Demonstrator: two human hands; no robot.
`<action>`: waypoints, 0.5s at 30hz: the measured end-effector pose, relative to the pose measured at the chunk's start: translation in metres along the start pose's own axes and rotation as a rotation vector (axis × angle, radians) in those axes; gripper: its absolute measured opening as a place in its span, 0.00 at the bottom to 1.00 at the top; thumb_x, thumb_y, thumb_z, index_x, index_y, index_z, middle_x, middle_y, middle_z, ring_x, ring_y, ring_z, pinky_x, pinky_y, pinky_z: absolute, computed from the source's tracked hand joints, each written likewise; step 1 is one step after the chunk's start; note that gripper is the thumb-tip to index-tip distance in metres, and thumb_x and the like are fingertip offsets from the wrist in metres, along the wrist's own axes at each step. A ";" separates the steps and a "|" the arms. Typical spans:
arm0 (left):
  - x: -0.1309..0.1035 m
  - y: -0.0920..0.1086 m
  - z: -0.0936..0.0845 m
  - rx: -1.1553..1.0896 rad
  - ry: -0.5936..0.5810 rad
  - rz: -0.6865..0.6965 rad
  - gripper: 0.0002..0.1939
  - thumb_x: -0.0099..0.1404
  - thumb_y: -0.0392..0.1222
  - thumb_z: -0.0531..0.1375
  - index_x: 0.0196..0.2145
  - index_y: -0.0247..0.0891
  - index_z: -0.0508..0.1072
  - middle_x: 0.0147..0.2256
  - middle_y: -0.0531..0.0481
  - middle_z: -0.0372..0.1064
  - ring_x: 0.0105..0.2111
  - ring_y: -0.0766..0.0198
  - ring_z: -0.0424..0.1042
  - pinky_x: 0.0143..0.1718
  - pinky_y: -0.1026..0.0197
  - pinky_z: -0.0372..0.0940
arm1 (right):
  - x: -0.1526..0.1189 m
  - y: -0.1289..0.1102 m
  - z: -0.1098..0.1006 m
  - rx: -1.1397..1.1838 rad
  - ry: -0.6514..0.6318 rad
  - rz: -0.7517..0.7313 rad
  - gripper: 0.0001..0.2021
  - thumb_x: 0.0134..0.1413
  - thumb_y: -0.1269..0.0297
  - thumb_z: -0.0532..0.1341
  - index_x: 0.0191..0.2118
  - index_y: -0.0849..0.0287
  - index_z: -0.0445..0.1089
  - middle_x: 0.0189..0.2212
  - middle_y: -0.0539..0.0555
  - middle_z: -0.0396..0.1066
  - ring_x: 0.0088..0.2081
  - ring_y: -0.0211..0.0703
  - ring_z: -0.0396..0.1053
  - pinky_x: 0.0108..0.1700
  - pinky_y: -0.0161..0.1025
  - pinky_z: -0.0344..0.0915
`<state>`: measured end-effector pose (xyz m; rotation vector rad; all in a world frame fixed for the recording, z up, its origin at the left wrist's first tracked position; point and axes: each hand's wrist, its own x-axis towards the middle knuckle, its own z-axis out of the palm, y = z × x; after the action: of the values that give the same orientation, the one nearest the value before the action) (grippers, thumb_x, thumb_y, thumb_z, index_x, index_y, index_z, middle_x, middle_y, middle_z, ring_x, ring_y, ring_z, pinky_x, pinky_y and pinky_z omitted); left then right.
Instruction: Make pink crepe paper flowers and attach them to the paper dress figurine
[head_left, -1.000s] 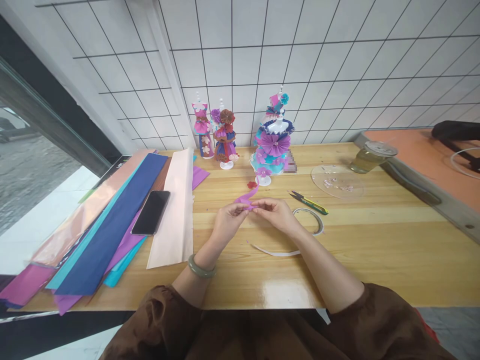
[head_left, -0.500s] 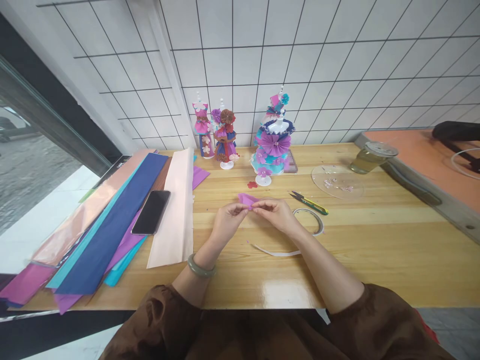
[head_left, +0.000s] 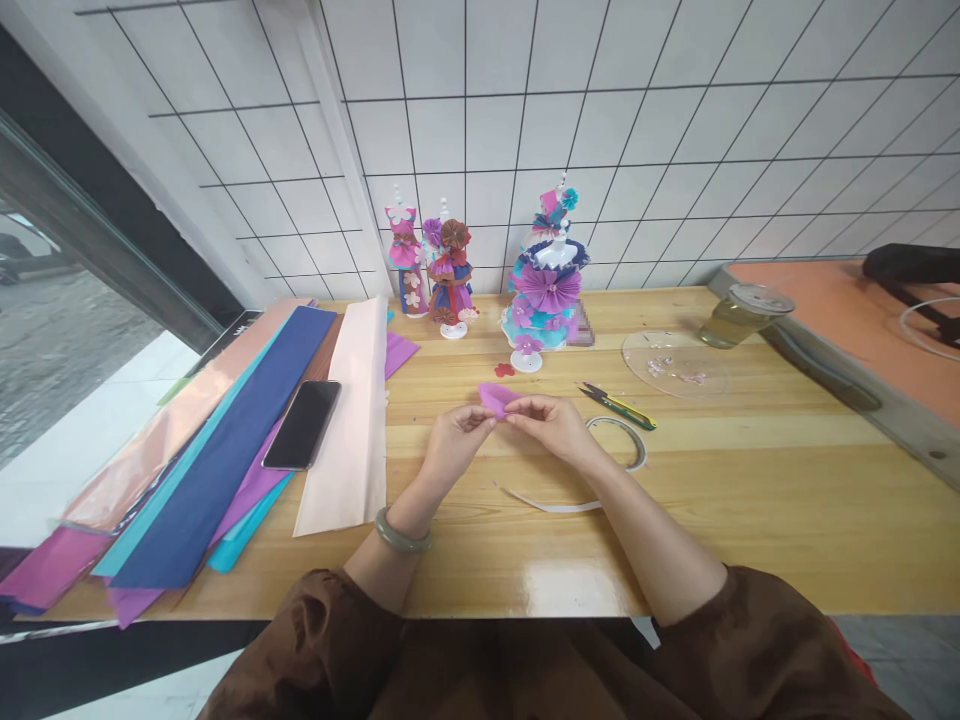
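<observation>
Between my hands is a small piece of purple crepe paper [head_left: 496, 397], its wide end pointing away from me. My left hand [head_left: 459, 435] pinches its near edge from the left, fingertips pressed together. From the right, my right hand [head_left: 553, 425] grips the same edge between thumb and fingers. The fingertips of both hands almost meet and hide part of the paper. Just beyond it lies a red paper flower [head_left: 505, 370]. Right of my right hand are thread snips [head_left: 619, 406] and a roll of tape [head_left: 637, 450], partly covered by my forearm.
Small mannequins in paper dresses [head_left: 551, 290] stand along the tiled wall. Crepe paper sheets [head_left: 225, 450] and a phone [head_left: 302, 425] lie at left. A clear plate of beads [head_left: 675, 365] and a lidded cup [head_left: 742, 315] are at right. A white strip [head_left: 551, 505] lies in front.
The purple paper has spread slightly wider at its far end. Both hands keep their pinch in nearly the same place.
</observation>
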<state>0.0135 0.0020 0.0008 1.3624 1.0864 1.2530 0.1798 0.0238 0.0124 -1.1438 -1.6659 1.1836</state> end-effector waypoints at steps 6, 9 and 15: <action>0.000 -0.001 -0.001 0.014 0.017 -0.005 0.09 0.52 0.43 0.60 0.30 0.36 0.74 0.30 0.47 0.73 0.32 0.62 0.71 0.37 0.59 0.65 | 0.000 -0.002 -0.001 0.071 0.002 0.044 0.13 0.40 0.58 0.63 0.32 0.61 0.72 0.25 0.52 0.73 0.27 0.39 0.68 0.33 0.37 0.63; 0.001 -0.001 -0.001 -0.020 0.023 -0.032 0.10 0.50 0.43 0.61 0.30 0.35 0.74 0.31 0.47 0.73 0.32 0.62 0.71 0.37 0.59 0.65 | 0.000 -0.004 -0.001 0.124 0.004 0.075 0.14 0.39 0.57 0.63 0.32 0.61 0.73 0.25 0.52 0.73 0.27 0.38 0.68 0.34 0.37 0.63; 0.001 0.005 -0.001 -0.109 0.023 -0.119 0.11 0.48 0.42 0.63 0.30 0.35 0.75 0.30 0.46 0.74 0.31 0.62 0.71 0.36 0.60 0.65 | -0.001 -0.004 0.001 0.246 0.029 0.117 0.13 0.37 0.58 0.65 0.30 0.61 0.73 0.26 0.53 0.73 0.28 0.38 0.68 0.36 0.38 0.64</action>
<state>0.0123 0.0028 0.0056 1.1872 1.0836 1.2253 0.1783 0.0223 0.0162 -1.1087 -1.4017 1.3962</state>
